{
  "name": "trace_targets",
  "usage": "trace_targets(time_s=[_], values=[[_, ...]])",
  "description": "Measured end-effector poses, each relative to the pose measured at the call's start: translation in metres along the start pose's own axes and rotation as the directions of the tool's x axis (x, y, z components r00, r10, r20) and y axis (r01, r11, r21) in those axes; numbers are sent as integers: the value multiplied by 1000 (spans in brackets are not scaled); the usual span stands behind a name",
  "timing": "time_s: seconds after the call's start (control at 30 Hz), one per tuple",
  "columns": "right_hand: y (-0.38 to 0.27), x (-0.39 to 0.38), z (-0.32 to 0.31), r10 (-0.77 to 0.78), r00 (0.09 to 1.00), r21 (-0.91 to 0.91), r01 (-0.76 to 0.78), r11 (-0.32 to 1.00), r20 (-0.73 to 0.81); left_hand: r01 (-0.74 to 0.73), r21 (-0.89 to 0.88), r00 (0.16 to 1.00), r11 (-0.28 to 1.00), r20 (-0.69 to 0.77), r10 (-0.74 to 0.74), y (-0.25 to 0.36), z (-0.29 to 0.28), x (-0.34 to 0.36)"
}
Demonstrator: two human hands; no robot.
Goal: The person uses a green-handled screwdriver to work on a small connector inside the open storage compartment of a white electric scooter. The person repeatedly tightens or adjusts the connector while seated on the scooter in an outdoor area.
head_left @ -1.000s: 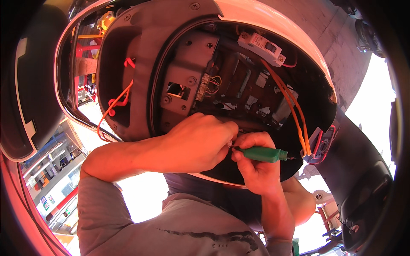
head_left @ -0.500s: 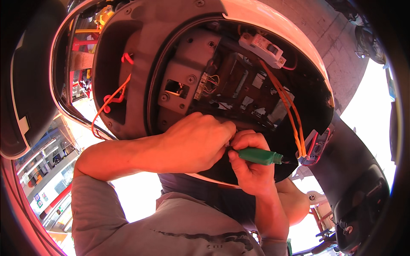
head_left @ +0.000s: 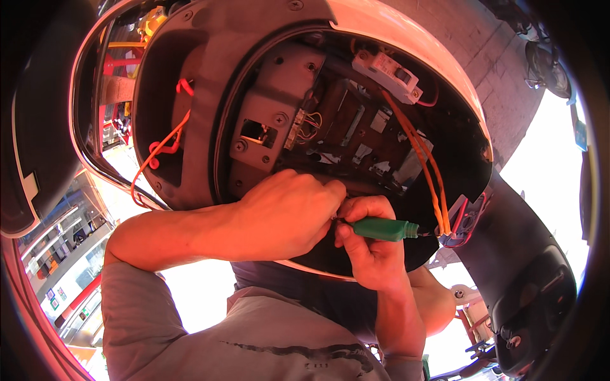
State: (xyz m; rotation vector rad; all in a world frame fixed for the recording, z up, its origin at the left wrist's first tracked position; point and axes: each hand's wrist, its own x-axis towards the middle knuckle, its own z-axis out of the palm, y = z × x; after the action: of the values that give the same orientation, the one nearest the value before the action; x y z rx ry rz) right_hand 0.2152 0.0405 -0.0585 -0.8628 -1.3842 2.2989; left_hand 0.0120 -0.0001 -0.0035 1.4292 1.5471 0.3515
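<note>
My right hand (head_left: 376, 254) is closed around a green plastic sleeve (head_left: 381, 229) with a ridged, narrower end and a thin dark lead beyond it. My left hand (head_left: 297, 213) is closed, its knuckles up, with its fingertips meeting the right hand's near the sleeve's inner end. A small dark piece shows between the fingertips, too small to name. Both hands are over the near edge of an oval vehicle compartment (head_left: 267, 95). Inside it a grey circuit breaker (head_left: 387, 73) sits at the far right, with orange cables (head_left: 419, 149) running toward me.
A red-edged meter-like device (head_left: 467, 219) is at the compartment's right. Thin wires come from a small connector (head_left: 294, 129) on the metal plate. An orange-red wire (head_left: 162, 143) loops out of the left recess. A black curved panel (head_left: 527, 267) lies beyond at right.
The whole view has shifted slightly, moving the scene a little left. Both hands keep nearly the same pose, and the green sleeve stays in my right hand, tilted slightly less.
</note>
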Motion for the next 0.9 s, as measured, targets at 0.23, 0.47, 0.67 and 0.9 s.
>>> trace_targets(time_s=[0.23,0.47,0.67,0.9], values=[[4,1,0,-23,1000,44,22,999,15,-5,-10,1000,1000,-15,5,-3,3,0],[6,0,1,-21,999,48,23,999,-45,38,-2,999,999,29,-38,-1,1,0],[6,1,2,-42,999,13,43,999,-33,69,-36,997,997,42,-67,0,-1,0],[6,3,-3,-125,991,-146,130,981,48,32,-25,999,999,11,-32,2,-1,1]])
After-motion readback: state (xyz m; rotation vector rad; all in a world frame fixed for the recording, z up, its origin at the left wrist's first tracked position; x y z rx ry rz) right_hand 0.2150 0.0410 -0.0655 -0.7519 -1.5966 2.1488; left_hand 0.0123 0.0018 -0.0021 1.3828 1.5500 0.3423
